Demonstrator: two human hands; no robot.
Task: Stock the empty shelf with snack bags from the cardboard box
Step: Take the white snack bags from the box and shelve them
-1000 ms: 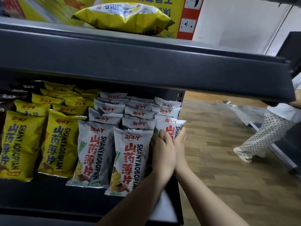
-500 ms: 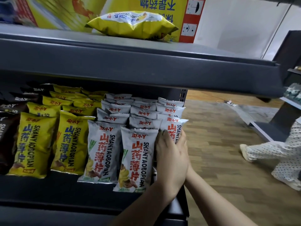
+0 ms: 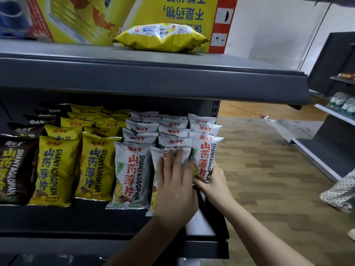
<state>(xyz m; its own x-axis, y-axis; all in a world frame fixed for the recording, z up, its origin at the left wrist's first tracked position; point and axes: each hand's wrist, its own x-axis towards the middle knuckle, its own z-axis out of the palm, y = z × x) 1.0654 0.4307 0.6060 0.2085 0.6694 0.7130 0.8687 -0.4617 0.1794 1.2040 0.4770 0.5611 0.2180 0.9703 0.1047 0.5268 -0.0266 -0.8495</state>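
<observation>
Rows of snack bags stand on the dark lower shelf (image 3: 115, 219): brown at the left, yellow bags (image 3: 55, 169) in the middle, white bags (image 3: 132, 173) at the right. My left hand (image 3: 175, 187) lies flat, fingers spread, against the front white bag of the middle white row (image 3: 184, 152). My right hand (image 3: 213, 183) grips the lower end of the rightmost front white bag (image 3: 206, 156), which stands upright at the shelf's right end. One yellow bag (image 3: 161, 37) lies flat on the upper shelf (image 3: 153, 77) in front of the yellow cardboard box (image 3: 119, 14).
Wooden floor stretches to the right of the shelf unit. Another dark shelf unit (image 3: 334, 116) stands at the far right, with a person's dotted trouser leg (image 3: 340, 192) beside it. The upper shelf's front edge overhangs the stocked row.
My left hand has slid from the gap beside the rightmost bag onto the face of the middle front white bag. My right hand now holds the rightmost bag lower down. The view shifted downward.
</observation>
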